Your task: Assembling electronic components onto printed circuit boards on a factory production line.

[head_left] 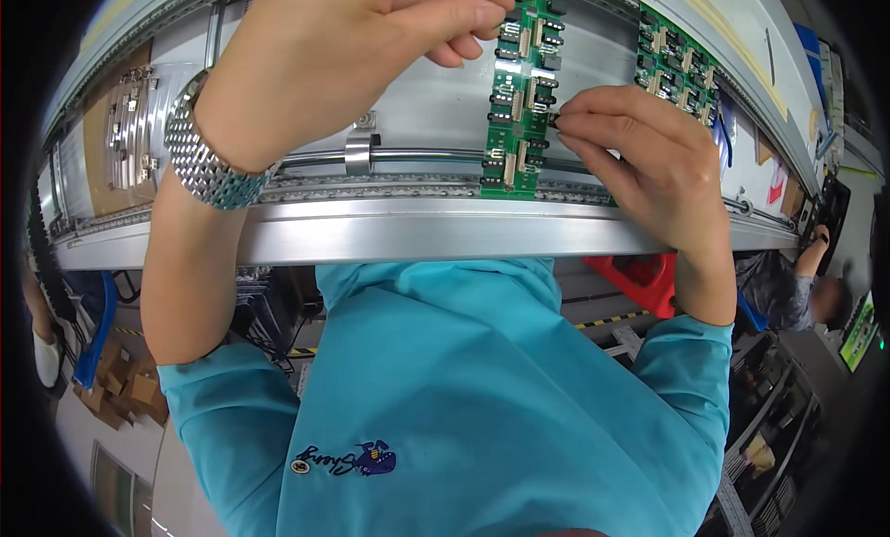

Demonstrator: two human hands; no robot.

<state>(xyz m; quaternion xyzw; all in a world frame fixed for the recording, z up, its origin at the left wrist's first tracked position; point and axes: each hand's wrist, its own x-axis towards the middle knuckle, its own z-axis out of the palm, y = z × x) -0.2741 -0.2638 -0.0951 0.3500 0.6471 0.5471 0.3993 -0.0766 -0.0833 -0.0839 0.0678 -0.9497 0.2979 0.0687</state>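
Observation:
A long green circuit board panel [505, 147] lies across the metal rails in front of me, lined with black and white components. My right hand [649, 152] is at the panel's right edge, thumb and forefinger pinched on a small black component [554, 121]. Above the far part of the panel, on its left side, my left hand [371, 45] has its thumb and forefinger pressed together and the other fingers curled. Whatever may be between those fingertips is too small to make out. A metal watch band circles my left wrist.
A second green panel [672, 64] sits farther right on the line. Clear plastic tubes [130, 134] with small parts lie at the left. The aluminium front rail [399, 233] runs between me and the panels. A red bin [640, 282] is below it; another person [788, 287] is at far right.

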